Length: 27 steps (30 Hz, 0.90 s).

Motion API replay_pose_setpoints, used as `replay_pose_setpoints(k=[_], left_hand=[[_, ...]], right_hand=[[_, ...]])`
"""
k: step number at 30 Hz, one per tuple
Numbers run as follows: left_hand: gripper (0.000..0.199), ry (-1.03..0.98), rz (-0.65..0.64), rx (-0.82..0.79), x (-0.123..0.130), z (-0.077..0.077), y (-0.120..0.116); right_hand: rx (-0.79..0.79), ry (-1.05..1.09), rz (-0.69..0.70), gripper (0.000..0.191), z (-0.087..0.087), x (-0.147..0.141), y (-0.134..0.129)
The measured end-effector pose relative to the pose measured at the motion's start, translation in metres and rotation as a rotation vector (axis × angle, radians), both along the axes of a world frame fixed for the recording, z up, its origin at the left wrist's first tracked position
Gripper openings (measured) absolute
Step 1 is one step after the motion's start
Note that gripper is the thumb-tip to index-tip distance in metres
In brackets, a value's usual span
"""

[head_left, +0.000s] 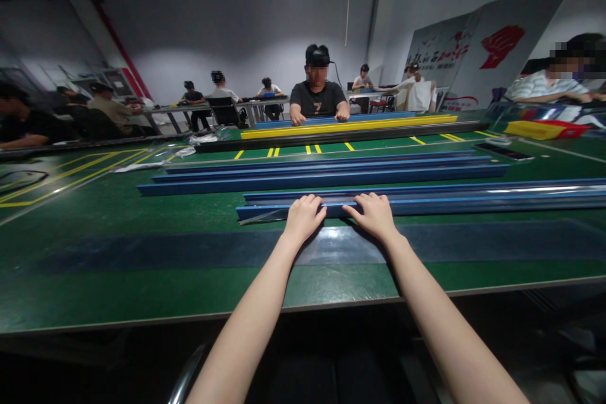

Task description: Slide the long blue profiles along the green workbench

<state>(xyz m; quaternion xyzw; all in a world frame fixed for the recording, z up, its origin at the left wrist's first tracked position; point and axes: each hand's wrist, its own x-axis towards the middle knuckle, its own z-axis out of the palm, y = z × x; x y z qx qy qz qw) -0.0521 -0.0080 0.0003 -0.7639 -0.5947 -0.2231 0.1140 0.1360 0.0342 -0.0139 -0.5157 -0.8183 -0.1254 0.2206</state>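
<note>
A long blue channel strip (449, 204) lies across the green table in front of me. My left hand (304, 213) is closed over its edge, fingers on top and thumb along the front face. Close by, my right hand (374, 211) grips the same strip in like manner, its thumb pointing toward the left one. Under the strip's left end pokes a thin clear plastic strip (265, 218). Between my forearms and the strip, a wide transparent plastic sheet (189, 251) lies flat on the table.
More blue strips (326, 175) lie farther back. Beyond them are a yellow strip (350, 127), a black strip (341, 136) and a phone (504, 151). Opposite sits a person (318, 98) with both hands on a blue strip. A yellow tray (533, 130) stands at right.
</note>
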Motion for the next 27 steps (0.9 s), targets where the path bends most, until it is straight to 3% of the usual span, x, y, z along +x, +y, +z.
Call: replay_pose_setpoints(k=[27], left_hand=[[0.019,-0.023,-0.008,-0.029,0.0005,0.0011,-0.0002]], right_hand=[[-0.003,-0.003,-0.002,0.042,-0.0009,0.0003,0.0007]])
